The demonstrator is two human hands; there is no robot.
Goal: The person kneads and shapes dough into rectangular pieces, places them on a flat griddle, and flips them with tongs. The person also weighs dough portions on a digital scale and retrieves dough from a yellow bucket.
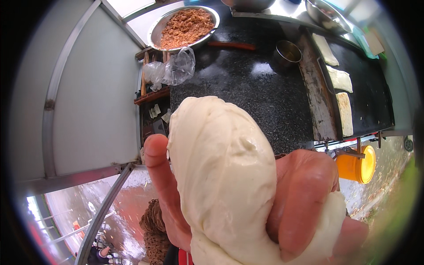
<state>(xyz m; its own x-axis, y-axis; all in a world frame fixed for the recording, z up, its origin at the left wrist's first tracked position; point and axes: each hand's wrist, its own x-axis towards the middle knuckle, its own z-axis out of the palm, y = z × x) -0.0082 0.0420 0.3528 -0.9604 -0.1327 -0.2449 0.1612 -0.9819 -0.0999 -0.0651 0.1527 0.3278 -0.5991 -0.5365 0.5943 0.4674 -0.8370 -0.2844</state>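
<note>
A large, smooth lump of pale dough (pixel 225 159) fills the lower middle of the head view, held up close to the camera. My right hand (pixel 304 195) grips it from the right, with bent fingers pressed into the dough and part of it bulging out past them. On the other side, my left hand (pixel 165 185) supports the lump, one finger pointing up along its edge. Most of the left palm is hidden behind the dough. Behind the lump lies a black speckled stone worktop (pixel 232 82).
A steel bowl (pixel 217 20) of reddish minced filling (pixel 187 28) stands at the back left, near a clear plastic bag (pixel 179 68). A metal cup (pixel 289 52) sits back right. Flat dough pieces (pixel 339 79) lie on a black griddle (pixel 371 96); a yellow bucket (pixel 356 165) is below.
</note>
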